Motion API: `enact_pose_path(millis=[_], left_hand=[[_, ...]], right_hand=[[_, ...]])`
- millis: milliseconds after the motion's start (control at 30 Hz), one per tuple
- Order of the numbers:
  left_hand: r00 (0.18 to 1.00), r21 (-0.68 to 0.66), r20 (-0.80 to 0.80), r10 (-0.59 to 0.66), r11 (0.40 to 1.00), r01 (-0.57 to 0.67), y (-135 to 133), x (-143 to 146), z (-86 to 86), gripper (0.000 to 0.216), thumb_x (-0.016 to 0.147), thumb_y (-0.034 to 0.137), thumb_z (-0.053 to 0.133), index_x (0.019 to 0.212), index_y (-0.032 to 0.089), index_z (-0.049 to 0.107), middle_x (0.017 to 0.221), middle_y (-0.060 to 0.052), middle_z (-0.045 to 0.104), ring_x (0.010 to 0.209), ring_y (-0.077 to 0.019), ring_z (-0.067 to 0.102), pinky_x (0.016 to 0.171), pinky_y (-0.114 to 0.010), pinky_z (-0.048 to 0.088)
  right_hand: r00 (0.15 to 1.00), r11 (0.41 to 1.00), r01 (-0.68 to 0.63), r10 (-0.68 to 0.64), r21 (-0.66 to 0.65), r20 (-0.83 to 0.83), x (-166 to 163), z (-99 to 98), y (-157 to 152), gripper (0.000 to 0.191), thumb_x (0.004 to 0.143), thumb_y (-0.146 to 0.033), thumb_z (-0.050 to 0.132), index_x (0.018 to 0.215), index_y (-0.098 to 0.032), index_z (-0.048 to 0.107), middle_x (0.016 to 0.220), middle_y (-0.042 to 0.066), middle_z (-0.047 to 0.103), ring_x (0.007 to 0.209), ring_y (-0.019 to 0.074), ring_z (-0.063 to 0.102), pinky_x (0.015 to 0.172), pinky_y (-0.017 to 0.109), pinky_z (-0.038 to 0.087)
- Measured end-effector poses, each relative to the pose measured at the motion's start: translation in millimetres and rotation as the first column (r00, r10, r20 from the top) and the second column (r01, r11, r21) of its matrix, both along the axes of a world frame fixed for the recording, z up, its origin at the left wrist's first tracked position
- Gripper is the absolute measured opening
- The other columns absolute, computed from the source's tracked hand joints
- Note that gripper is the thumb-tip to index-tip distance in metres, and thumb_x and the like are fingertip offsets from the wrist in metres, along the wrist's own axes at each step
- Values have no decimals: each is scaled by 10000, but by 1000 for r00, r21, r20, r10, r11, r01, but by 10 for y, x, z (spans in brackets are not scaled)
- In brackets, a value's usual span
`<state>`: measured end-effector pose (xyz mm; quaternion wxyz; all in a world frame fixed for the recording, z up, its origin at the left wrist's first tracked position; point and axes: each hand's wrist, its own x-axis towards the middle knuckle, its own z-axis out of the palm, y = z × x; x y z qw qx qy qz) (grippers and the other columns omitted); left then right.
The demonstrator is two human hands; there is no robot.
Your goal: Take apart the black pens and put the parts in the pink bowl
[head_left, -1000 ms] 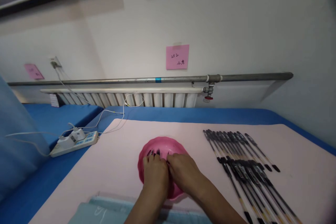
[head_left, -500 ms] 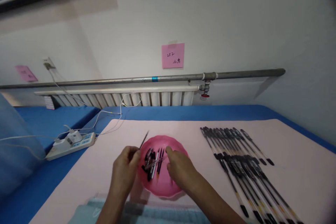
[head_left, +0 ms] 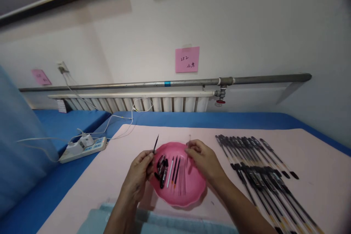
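Observation:
My left hand (head_left: 139, 173) is closed on a black pen refill (head_left: 156, 143), its tip pointing up past the left rim of a pink scalloped plate (head_left: 193, 195). My right hand (head_left: 207, 161), at the plate's right side, pinches a clear pen barrel (head_left: 189, 139) that stands roughly upright. Inside the plate, black pen caps (head_left: 163, 175) are heaped at the left. Beside them lie a white stick (head_left: 170, 172), two dark refills (head_left: 176, 171) and several clear barrels (head_left: 182, 182), side by side.
Two rows of black-capped pens (head_left: 248, 148) lie on the pink sheet (head_left: 115, 168) to the right. A power strip (head_left: 94, 147) with plugs and white cables is at the left. Folded light-blue cloth (head_left: 164, 226) lies along the near edge; a radiator (head_left: 164, 104) is behind.
My right hand has swung its clear barrel away from the plate's middle to upright at the right. My left hand still grips the refill. The view has shifted slightly left.

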<state>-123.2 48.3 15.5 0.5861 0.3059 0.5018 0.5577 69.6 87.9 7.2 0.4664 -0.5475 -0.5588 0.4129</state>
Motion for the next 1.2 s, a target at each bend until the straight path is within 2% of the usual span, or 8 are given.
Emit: enact_pose_path(millis=[100, 200, 533, 600, 733, 800, 967, 1200], left_hand=[[999, -7, -14, -53, 999, 53, 4, 1, 5, 444, 625, 439, 726, 935, 149, 597, 531, 94, 415, 383, -2, 229, 385, -156, 139], [998, -7, -13, -62, 998, 62, 6, -23, 6, 486, 637, 460, 719, 996, 158, 590, 520, 101, 394, 383, -5, 227, 388, -157, 133], [987, 64, 137, 89, 993, -98, 43, -206, -12, 467, 598, 362, 775, 962, 154, 568, 573, 71, 483, 409, -8, 303, 395, -148, 166], [992, 50, 118, 42, 998, -48, 34, -193, -6, 436, 604, 357, 770, 936, 153, 575, 570, 70, 487, 399, -6, 295, 391, -150, 154], [981, -8, 24, -194, 981, 195, -17, -71, -10, 368, 621, 390, 746, 849, 149, 587, 529, 77, 468, 363, -4, 250, 375, -170, 105], [965, -25, -39, -260, 965, 259, -40, 3, -17, 380, 618, 424, 735, 835, 145, 594, 521, 75, 473, 347, -7, 250, 365, -183, 100], [944, -42, -131, -303, 953, 300, -63, 98, -18, 435, 594, 480, 720, 841, 140, 610, 508, 73, 483, 328, -18, 270, 361, -196, 103], [941, -86, -141, -306, 951, 297, -55, 140, -52, 470, 531, 512, 740, 800, 148, 611, 422, 99, 422, 312, -23, 236, 353, -199, 98]], right_hand=[[989, 1000, 17, -19, -18, -149, 21, -2, 9, 155, 715, -329, 566, 784, -191, 585, 589, -33, 547, 505, 121, 492, 458, 224, 368], [965, 999, 41, -47, -30, -257, 36, 3, 20, 155, 688, -302, 606, 780, -178, 593, 591, -26, 562, 493, 108, 482, 461, 218, 372], [880, 997, 73, -81, -36, -467, 54, -36, 50, 164, 648, -262, 690, 762, -168, 621, 612, -13, 633, 482, 95, 505, 464, 207, 385], [856, 996, 73, -85, -42, -510, 44, -48, 58, 172, 637, -264, 706, 745, -167, 614, 623, 0, 647, 503, 104, 527, 463, 205, 399], [777, 995, 76, -99, -63, -621, 27, -39, 78, 222, 611, -298, 731, 723, -177, 583, 690, 22, 669, 571, 128, 575, 449, 201, 424], [736, 995, 67, -100, -75, -669, 24, -22, 80, 250, 598, -312, 744, 720, -178, 571, 703, 26, 670, 579, 131, 584, 439, 199, 425], [671, 995, 39, -95, -94, -736, 21, 5, 64, 272, 593, -314, 761, 718, -184, 556, 699, 18, 672, 580, 135, 596, 433, 200, 419], [635, 994, 12, -92, -109, -767, 9, -12, 62, 283, 591, -317, 773, 712, -184, 554, 698, 9, 672, 580, 129, 593, 429, 193, 407]])
